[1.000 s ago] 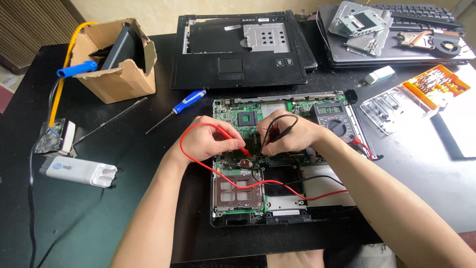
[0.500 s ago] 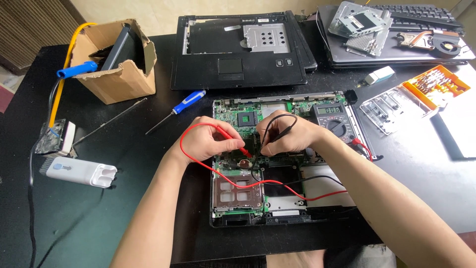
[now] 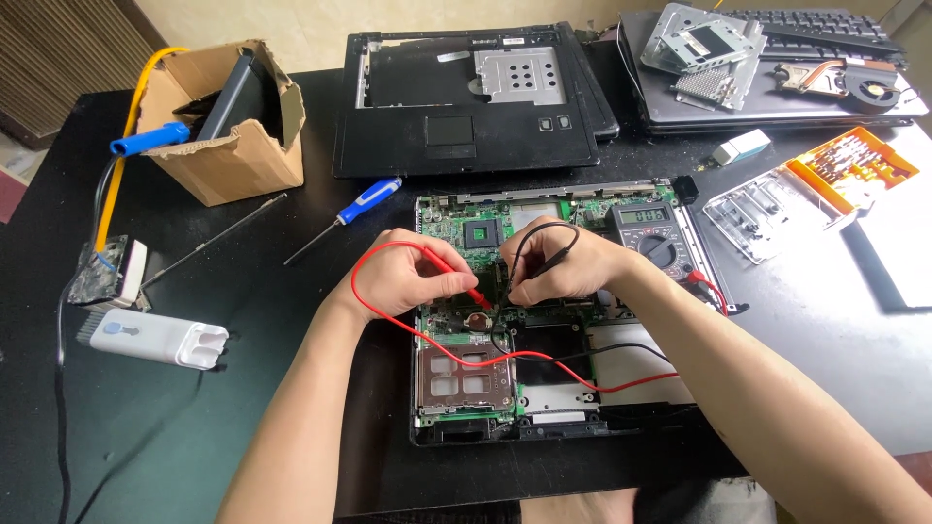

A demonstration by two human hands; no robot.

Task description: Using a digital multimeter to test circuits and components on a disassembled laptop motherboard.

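Bare black table (image 3: pixel 243 388) lay open left of the opened laptop chassis (image 3: pixel 553 320). Farther left sat a white case (image 3: pixel 155 338); a blue-handled screwdriver (image 3: pixel 349 215) and cardboard box (image 3: pixel 228 126) blocked the rear-left. Red test lead (image 3: pixel 388 291) looped across the board.

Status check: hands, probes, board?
Left hand holds red probe, right hand black probe. Both tips on green board. Meter beside; nothing blocking.
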